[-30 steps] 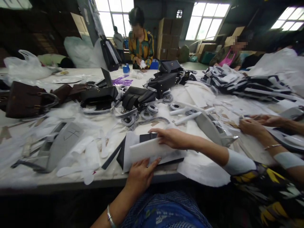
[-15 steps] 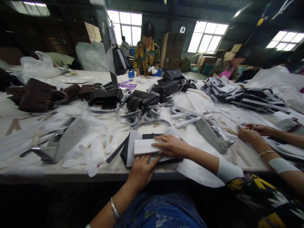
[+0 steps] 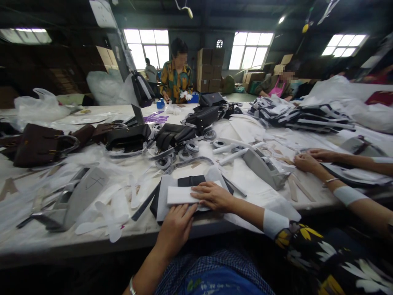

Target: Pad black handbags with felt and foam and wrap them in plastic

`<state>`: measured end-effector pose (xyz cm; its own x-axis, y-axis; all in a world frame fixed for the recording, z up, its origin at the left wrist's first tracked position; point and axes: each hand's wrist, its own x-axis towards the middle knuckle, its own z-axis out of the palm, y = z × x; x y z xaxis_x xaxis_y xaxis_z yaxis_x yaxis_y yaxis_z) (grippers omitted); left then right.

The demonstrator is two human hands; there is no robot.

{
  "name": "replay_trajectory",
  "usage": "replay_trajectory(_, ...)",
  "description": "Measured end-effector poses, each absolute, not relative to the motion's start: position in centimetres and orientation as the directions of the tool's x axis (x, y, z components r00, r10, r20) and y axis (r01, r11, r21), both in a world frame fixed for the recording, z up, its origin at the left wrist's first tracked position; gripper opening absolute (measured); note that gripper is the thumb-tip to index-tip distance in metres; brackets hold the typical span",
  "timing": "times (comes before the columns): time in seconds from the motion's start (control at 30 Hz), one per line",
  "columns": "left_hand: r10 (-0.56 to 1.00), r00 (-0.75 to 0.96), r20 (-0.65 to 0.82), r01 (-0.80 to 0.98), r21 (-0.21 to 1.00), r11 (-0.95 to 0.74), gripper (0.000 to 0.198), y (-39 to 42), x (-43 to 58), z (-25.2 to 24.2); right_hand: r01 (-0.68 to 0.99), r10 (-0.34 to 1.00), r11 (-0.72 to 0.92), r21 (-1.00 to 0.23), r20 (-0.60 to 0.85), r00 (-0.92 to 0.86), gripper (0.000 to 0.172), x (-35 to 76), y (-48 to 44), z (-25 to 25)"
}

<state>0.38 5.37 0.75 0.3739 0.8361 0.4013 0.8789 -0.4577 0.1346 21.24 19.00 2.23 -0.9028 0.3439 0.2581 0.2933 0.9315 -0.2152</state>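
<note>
A black handbag (image 3: 154,213) lies flat in front of me at the table's edge, partly covered by a pale sheet (image 3: 162,199). Across it rests a folded white foam-like strip (image 3: 178,196). My left hand (image 3: 177,223) touches the strip's front edge, fingers stretched out and thumb reaching right. From the right, my right hand (image 3: 211,196) lies on the strip's right part with its fingers spread flat. Behind the strip a black flap (image 3: 190,180) shows. A wrapped handle (image 3: 192,161) arches away at the back. Whatever lies under my palms is hidden.
Grey tape dispensers stand left (image 3: 81,196) and right (image 3: 265,168). White paper cutouts (image 3: 112,217) lie at left. Black handbags (image 3: 175,137) and coiled wrapped straps (image 3: 164,162) sit behind. At right, a co-worker's hands (image 3: 310,159) work close by; another person stands across the table.
The camera view has turned slightly right and upward, so the scene sits further left and mostly lower. Both my hands remain on the white strip, with little visible change.
</note>
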Motion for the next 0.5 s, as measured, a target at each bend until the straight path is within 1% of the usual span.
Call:
replay_trajectory(0.07,0.801,0.326,0.502,0.889,0.126,-0.44,0.031,5.2,0.4,1.6,0.293,0.341,0.934,-0.207,0.264,-0.902,0.043,21.1,19.1,1.9)
replay_trajectory(0.1,0.781,0.308,0.544,0.893,0.118,-0.434,0.03,5.4,0.5,2.0,0.295,0.342,0.934,-0.199,0.273,-0.899,0.042,21.0,19.2,1.7)
replay_trajectory(0.17,0.74,0.326,0.588,0.884,0.087,-0.459,0.035,6.3,0.8,2.3,0.302,0.349,0.934,-0.191,0.305,-0.886,0.039,20.7,19.3,1.3)
replay_trajectory(0.23,0.717,0.381,0.584,0.866,0.046,-0.498,0.048,7.7,1.2,1.9,0.29,0.348,0.933,-0.212,0.335,-0.876,0.034,20.5,19.3,1.1)
replay_trajectory(0.3,0.72,0.415,0.557,0.863,0.009,-0.505,0.06,9.1,1.5,0.6,0.25,0.344,0.926,-0.283,0.357,-0.869,0.03,20.4,19.3,1.4)
replay_trajectory(0.4,0.728,0.421,0.541,0.883,-0.059,-0.466,0.067,10.1,1.4,-1.9,0.186,0.352,0.886,-0.425,0.354,-0.867,0.025,21.3,19.9,3.1)
replay_trajectory(0.43,0.726,0.423,0.542,0.887,-0.087,-0.453,0.067,10.2,1.2,-2.6,0.23,0.39,0.872,-0.432,0.331,-0.859,0.024,22.0,20.6,3.9)
replay_trajectory(0.47,0.722,0.426,0.545,0.891,-0.113,-0.44,0.066,10.2,1.0,-3.1,0.317,0.451,0.859,-0.402,0.303,-0.84,0.022,22.9,21.5,4.7)
replay_trajectory(0.5,0.716,0.432,0.549,0.891,-0.138,-0.433,0.065,10.1,0.9,-3.5,0.432,0.53,0.833,-0.345,0.277,-0.801,0.021,23.9,22.6,5.5)
